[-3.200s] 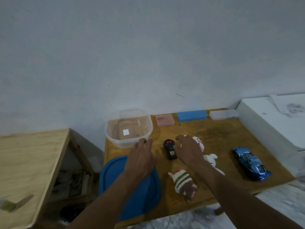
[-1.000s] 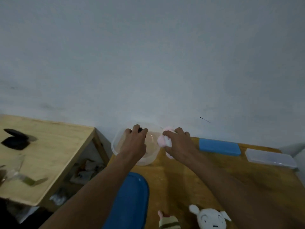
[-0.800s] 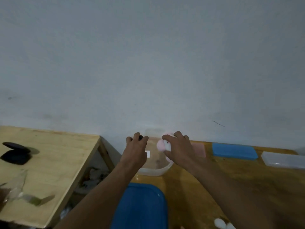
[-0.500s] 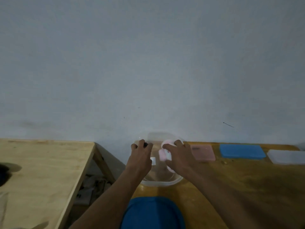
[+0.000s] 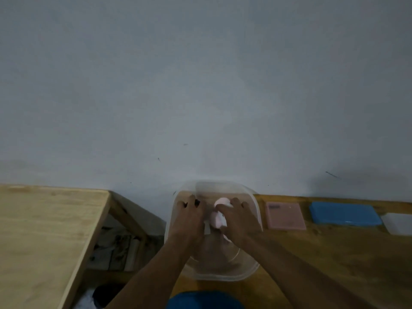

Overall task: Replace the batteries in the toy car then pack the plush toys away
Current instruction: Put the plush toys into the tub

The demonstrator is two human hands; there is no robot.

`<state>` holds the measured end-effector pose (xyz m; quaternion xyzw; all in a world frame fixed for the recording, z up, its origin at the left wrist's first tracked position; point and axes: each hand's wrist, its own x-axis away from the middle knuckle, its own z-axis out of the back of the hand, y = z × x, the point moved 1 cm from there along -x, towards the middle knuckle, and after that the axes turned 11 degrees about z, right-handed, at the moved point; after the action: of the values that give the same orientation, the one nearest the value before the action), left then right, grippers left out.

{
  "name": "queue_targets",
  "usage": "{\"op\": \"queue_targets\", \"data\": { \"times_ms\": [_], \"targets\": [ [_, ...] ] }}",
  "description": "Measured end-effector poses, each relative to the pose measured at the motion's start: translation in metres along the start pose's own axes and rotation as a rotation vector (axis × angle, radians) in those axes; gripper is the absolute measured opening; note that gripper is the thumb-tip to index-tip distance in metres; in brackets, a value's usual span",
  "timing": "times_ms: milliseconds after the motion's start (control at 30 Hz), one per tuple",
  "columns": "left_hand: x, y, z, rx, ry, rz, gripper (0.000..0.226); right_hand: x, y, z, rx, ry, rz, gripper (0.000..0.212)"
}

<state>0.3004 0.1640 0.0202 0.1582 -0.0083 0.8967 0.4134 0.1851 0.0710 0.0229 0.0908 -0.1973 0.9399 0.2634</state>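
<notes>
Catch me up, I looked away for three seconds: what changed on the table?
The right hand took hold of the pink plush and the left hand the black remote, off the table. Both carried them back to the tub and now hold them at its mouth. Tub, lid and boxes by the wall kept their places.

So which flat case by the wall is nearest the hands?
The pink case, beside the clear tub; the blue case and the white case lie farther right.
</notes>
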Motion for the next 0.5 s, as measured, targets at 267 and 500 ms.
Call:
{"op": "queue_targets", "data": {
  "times_ms": [267,500],
  "targets": [
    [-0.008,0.001,-0.006,0.135,-0.046,0.012,0.046,-0.018,0.008,-0.013,0.011,0.008,-0.013,0.055],
    [0.000,0.002,-0.002,0.087,-0.066,0.000,0.067,-0.011,0.001,-0.005,-0.042,0.001,-0.011,0.064]
  ]
}}
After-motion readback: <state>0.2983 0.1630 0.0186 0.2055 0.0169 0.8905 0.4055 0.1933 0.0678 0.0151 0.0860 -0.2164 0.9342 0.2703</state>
